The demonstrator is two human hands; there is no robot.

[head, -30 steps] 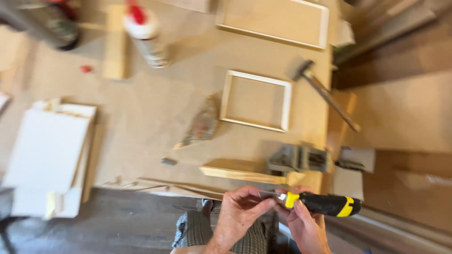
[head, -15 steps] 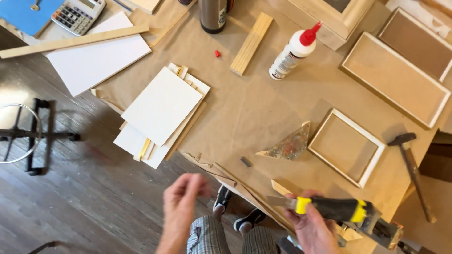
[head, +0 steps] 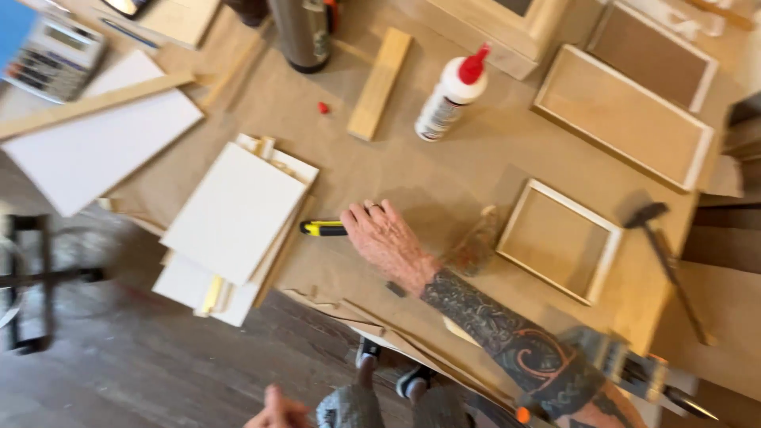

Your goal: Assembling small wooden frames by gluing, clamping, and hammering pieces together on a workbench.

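My right hand (head: 384,238) reaches across the brown-paper-covered table (head: 444,174), its fingers curled over the back end of a yellow and black utility knife (head: 321,228). The knife lies flat on the paper, its tip pointing at a stack of white boards (head: 234,214) just to its left. The tattooed forearm runs down to the lower right. My left hand (head: 277,412) shows only as a blurred part at the bottom edge, off the table and away from everything.
A small wooden frame (head: 559,238) lies right of the hand, a larger one (head: 626,119) behind it, a hammer (head: 666,246) at the right edge. Farther back are a glue bottle (head: 448,99), wood block (head: 380,83), metal cylinder (head: 301,32), calculator (head: 55,51) and a large white board (head: 95,147).
My right hand carried the utility knife from near my body forward and left onto the table beside the white boards. My left hand dropped to the bottom edge. The camera view shifted.
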